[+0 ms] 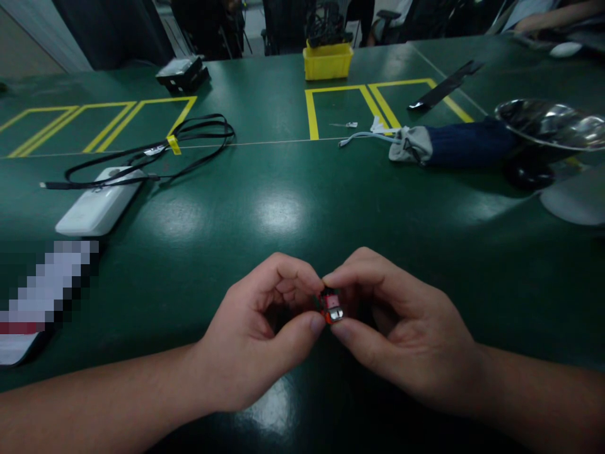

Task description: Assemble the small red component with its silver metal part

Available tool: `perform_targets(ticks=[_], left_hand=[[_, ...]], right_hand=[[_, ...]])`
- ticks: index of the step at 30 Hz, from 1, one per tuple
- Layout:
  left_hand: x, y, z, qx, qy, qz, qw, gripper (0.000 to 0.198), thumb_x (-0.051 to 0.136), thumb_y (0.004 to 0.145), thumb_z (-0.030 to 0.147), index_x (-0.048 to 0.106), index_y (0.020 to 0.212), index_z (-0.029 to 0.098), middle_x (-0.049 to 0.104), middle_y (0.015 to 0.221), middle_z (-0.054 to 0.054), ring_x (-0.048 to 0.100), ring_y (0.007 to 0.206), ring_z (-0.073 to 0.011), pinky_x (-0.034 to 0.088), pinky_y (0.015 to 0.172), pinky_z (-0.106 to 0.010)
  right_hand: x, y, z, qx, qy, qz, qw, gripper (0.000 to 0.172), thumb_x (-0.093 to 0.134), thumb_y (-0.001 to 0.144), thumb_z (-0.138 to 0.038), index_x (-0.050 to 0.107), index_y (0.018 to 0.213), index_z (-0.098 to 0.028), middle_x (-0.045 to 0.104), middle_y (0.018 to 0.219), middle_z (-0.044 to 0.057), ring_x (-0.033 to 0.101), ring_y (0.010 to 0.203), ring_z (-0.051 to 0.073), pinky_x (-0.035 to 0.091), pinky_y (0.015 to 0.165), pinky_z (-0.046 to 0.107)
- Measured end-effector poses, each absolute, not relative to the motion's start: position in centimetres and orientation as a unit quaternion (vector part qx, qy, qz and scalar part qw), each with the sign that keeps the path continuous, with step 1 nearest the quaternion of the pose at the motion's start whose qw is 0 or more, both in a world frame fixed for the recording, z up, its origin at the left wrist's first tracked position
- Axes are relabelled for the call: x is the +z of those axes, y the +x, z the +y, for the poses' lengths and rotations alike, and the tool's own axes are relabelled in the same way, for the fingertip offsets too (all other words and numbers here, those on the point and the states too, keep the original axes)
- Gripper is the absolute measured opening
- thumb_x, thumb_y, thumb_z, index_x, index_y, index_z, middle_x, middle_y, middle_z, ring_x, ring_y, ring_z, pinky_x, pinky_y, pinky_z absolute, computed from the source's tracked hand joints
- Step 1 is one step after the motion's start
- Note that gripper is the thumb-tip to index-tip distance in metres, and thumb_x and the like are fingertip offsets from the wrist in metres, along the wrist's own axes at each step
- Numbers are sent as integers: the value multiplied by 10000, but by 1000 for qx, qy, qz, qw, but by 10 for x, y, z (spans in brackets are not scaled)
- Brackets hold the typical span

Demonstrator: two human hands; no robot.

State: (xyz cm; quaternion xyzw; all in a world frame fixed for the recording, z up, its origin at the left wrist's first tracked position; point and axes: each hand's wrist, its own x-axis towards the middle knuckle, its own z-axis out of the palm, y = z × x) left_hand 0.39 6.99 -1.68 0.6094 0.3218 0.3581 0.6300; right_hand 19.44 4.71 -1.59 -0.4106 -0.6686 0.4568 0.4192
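Note:
A tiny red piece with a silver metal part at its near end (pixel 333 305) is pinched between my two hands above the green table (pixel 278 214). It looks like a small electronic module, but its exact kind is too small to make out. My left hand (pixel 271 331) grips its left side between thumb and forefinger. On the right side, the thumb and forefinger of my right hand (pixel 401 321) close on the same piece. Fingertips hide parts of its edges.
At left lie a phone (pixel 50 287) with a blurred screen, a white power bank (pixel 101 205) and a coiled black cable (pixel 203 126). A yellow bin (pixel 328 62) stands at the back. A blue pouch (pixel 472 144) and a metal bowl (pixel 548 116) are at right.

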Motion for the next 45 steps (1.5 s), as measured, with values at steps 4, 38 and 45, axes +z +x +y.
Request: perform_targets(ticks=[4, 38, 45], left_hand=[[-17, 4, 70, 353, 607, 314, 639, 208, 572, 801, 85, 516, 978, 177, 624, 811, -22, 601, 691, -110, 480, 615, -221], [-12, 3, 74, 359, 640, 286, 616, 72, 571, 807, 103, 573, 860, 152, 627, 866, -61, 597, 790, -149, 490, 694, -263], [-11, 2, 76, 322, 626, 311, 639, 81, 547, 842, 161, 625, 843, 138, 644, 837, -69, 595, 758, -150, 483, 695, -272]], right_hand=[[-15, 195, 48, 452, -407, -672, 422, 323, 614, 771, -126, 590, 1078, -225, 559, 884, 37, 545, 710, 130, 500, 597, 254], [-15, 194, 49, 450, -380, -666, 458, 307, 661, 762, -149, 592, 1051, -224, 559, 965, 56, 570, 725, 131, 524, 595, 258], [-16, 195, 48, 426, -385, -677, 461, 321, 648, 761, -122, 588, 1062, -219, 552, 978, 59, 573, 728, 133, 529, 604, 268]])
